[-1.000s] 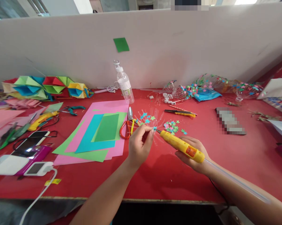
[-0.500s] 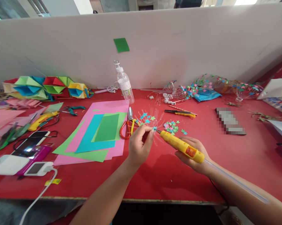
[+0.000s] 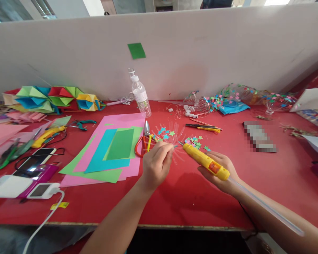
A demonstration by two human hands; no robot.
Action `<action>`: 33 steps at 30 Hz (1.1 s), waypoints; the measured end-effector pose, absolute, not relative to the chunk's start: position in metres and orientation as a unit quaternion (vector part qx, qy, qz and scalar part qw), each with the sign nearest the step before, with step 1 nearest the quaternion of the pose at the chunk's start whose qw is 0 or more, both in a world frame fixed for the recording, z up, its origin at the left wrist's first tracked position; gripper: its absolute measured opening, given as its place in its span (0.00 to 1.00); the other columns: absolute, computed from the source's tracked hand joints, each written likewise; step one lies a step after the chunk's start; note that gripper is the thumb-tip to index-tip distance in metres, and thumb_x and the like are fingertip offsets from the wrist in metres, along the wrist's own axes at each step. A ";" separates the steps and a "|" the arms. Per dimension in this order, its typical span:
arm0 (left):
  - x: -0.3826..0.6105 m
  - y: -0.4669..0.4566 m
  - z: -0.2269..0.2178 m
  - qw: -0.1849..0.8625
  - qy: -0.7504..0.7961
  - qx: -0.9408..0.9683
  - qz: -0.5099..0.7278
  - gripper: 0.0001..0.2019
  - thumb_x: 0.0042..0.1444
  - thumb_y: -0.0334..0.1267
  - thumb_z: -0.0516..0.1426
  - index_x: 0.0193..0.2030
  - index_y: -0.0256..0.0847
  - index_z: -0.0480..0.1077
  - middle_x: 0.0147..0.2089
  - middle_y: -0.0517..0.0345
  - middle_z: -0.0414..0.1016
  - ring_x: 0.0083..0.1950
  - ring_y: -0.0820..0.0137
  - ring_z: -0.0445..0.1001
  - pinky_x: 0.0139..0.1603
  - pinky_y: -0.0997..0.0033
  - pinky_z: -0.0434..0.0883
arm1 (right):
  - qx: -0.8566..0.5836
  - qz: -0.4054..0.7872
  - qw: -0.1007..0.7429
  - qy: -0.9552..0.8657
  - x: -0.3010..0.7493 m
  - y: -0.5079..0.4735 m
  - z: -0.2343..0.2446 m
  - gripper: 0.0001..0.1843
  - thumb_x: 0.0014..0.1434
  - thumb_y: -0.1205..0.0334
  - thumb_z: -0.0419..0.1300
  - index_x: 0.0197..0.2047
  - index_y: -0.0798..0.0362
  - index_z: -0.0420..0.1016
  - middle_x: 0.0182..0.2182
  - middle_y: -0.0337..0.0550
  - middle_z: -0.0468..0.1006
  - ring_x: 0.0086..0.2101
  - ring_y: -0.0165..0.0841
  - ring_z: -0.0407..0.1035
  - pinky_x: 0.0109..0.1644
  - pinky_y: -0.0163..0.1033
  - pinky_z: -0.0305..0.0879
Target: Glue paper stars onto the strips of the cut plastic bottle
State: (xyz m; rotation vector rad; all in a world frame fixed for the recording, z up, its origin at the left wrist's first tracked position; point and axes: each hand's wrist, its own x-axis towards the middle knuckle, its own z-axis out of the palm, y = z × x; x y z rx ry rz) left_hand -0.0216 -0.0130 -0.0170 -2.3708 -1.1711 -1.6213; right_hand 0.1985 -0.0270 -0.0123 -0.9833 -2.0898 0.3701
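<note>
My right hand grips a yellow glue gun with a clear glue stick trailing back along my forearm; its tip points left toward my left hand. My left hand is closed in a pinch on a small blue paper star held at a clear plastic strip of a cut piece dotted with stars. A scatter of loose paper stars lies just beyond the gun.
Red-handled cutters lie by stacked coloured paper sheets. A water bottle stands at the back, a utility knife to its right. Phones and a charger sit at the left, folded paper shapes behind, star-covered plastic pieces at the right.
The glue gun's tip has drawn slightly away to the right of my left fingers, and my left hand has lowered a little.
</note>
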 end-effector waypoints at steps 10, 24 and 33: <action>-0.039 0.002 -0.012 -0.264 -0.425 -0.546 -0.672 0.05 0.59 0.36 0.56 0.33 0.40 0.68 0.25 0.63 0.69 0.20 0.79 0.59 0.20 0.78 0.61 | -0.521 0.161 0.169 -0.821 0.216 -0.010 -0.022 0.11 0.50 0.71 0.57 0.38 0.53 0.63 0.35 0.41 0.68 0.30 0.30 0.65 0.34 0.36 0.59; -0.035 0.005 -0.014 -0.264 -0.473 -0.588 -0.601 0.07 0.57 0.39 0.57 0.31 0.40 0.69 0.25 0.63 0.67 0.25 0.76 0.66 0.28 0.75 0.66 | -0.574 0.095 0.067 -0.811 0.242 0.005 -0.010 0.13 0.52 0.68 0.56 0.43 0.55 0.69 0.38 0.47 0.74 0.35 0.34 0.70 0.38 0.37 0.59; -0.033 -0.007 -0.006 -0.210 -0.413 -0.597 -0.655 0.05 0.59 0.34 0.56 0.32 0.38 0.69 0.27 0.62 0.68 0.24 0.79 0.64 0.25 0.78 0.64 | -0.643 0.034 -0.040 -0.764 0.275 0.036 -0.028 0.09 0.52 0.69 0.57 0.38 0.58 0.72 0.39 0.53 0.76 0.39 0.41 0.71 0.39 0.40 0.61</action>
